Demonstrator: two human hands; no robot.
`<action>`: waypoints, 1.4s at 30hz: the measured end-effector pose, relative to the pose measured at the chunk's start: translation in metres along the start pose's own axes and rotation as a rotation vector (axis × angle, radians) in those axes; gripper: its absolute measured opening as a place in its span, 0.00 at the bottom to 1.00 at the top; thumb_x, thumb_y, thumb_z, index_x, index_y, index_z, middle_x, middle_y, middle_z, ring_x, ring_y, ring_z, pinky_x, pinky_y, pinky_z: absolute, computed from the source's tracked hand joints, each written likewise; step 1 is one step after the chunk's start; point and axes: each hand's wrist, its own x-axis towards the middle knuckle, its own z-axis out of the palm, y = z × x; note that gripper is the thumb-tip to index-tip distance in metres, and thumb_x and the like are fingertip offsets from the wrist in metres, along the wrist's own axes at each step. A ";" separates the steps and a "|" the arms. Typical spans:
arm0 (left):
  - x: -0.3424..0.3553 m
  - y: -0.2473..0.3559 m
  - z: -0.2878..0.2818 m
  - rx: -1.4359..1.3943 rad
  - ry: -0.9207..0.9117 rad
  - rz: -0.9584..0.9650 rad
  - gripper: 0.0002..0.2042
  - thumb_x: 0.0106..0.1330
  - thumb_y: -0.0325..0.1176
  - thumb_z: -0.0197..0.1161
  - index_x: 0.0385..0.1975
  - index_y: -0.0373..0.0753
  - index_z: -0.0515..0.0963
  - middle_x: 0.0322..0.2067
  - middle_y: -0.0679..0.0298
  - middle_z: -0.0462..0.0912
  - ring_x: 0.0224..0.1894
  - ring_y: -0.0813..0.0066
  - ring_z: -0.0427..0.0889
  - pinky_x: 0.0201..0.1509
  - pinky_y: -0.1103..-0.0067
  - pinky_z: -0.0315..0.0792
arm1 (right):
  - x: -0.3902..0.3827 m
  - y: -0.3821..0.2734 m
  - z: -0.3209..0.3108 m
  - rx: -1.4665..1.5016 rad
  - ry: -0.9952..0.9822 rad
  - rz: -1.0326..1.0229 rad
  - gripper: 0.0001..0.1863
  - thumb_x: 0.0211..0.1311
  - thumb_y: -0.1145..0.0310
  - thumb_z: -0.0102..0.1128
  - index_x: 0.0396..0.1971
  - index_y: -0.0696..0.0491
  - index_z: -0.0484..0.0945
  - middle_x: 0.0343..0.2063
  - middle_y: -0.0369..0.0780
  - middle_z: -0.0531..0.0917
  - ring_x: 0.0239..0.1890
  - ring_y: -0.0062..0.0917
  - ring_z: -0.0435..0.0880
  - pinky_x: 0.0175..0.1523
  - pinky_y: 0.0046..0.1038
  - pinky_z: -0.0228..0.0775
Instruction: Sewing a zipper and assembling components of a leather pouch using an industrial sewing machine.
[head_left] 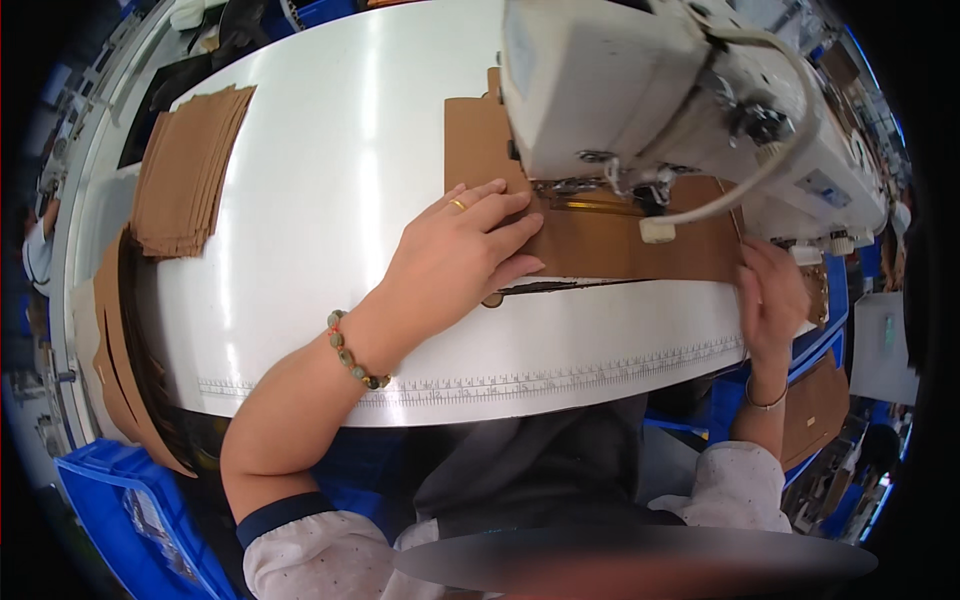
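A flat brown leather-like panel [640, 255] lies on the white table under the head of a white sewing machine [620, 90]. Across the panel, close to the presser area, runs a narrow gold-coloured strip [598, 206]. My left hand [455, 235] rests on the panel's left part, palm down with fingers spread. At the panel's right edge, my right hand [773, 290] has its fingers closed on the border. A dark edge [545, 286] shows along the near side of the panel. The machine head hides the needle and part of the work.
A stack of brown pieces [190, 170] lies at the far left. More brown pieces [120, 350] hang over the table's left edge, above a blue bin [130, 510]. A ruler scale [480, 383] runs along the near edge. Brown panels [815, 410] sit in blue crates at right.
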 end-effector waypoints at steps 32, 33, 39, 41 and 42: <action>0.013 0.020 -0.006 0.048 -0.143 -0.137 0.17 0.60 0.37 0.76 0.46 0.36 0.87 0.51 0.57 0.85 0.56 0.55 0.85 0.54 0.69 0.81 | 0.094 -0.092 0.095 0.267 -0.115 -0.354 0.25 0.59 0.55 0.70 0.50 0.59 0.83 0.46 0.41 0.84 0.49 0.32 0.82 0.54 0.33 0.72; 0.013 0.019 -0.006 0.045 -0.146 -0.136 0.17 0.60 0.37 0.76 0.46 0.36 0.87 0.51 0.57 0.85 0.56 0.55 0.85 0.54 0.69 0.81 | 0.095 -0.092 0.096 0.274 -0.088 -0.360 0.26 0.59 0.55 0.70 0.50 0.59 0.83 0.46 0.41 0.84 0.49 0.32 0.82 0.54 0.33 0.72; 0.014 0.014 -0.003 0.060 -0.116 -0.110 0.16 0.59 0.36 0.76 0.45 0.36 0.87 0.49 0.60 0.85 0.48 0.58 0.86 0.51 0.71 0.81 | 0.094 -0.090 0.098 0.287 -0.106 -0.357 0.26 0.58 0.56 0.71 0.51 0.59 0.82 0.49 0.43 0.84 0.51 0.33 0.82 0.55 0.34 0.73; 0.014 0.013 -0.003 0.065 -0.112 -0.101 0.17 0.60 0.37 0.76 0.46 0.37 0.87 0.49 0.61 0.85 0.47 0.59 0.86 0.50 0.71 0.81 | 0.094 -0.091 0.098 0.284 -0.093 -0.354 0.26 0.59 0.56 0.71 0.51 0.59 0.82 0.51 0.44 0.84 0.53 0.34 0.82 0.57 0.34 0.73; 0.014 0.013 -0.003 0.064 -0.112 -0.103 0.17 0.60 0.37 0.76 0.46 0.37 0.87 0.49 0.61 0.85 0.47 0.59 0.86 0.50 0.71 0.81 | 0.095 -0.091 0.098 0.284 -0.089 -0.354 0.26 0.59 0.56 0.71 0.51 0.59 0.82 0.52 0.44 0.84 0.53 0.34 0.82 0.57 0.34 0.73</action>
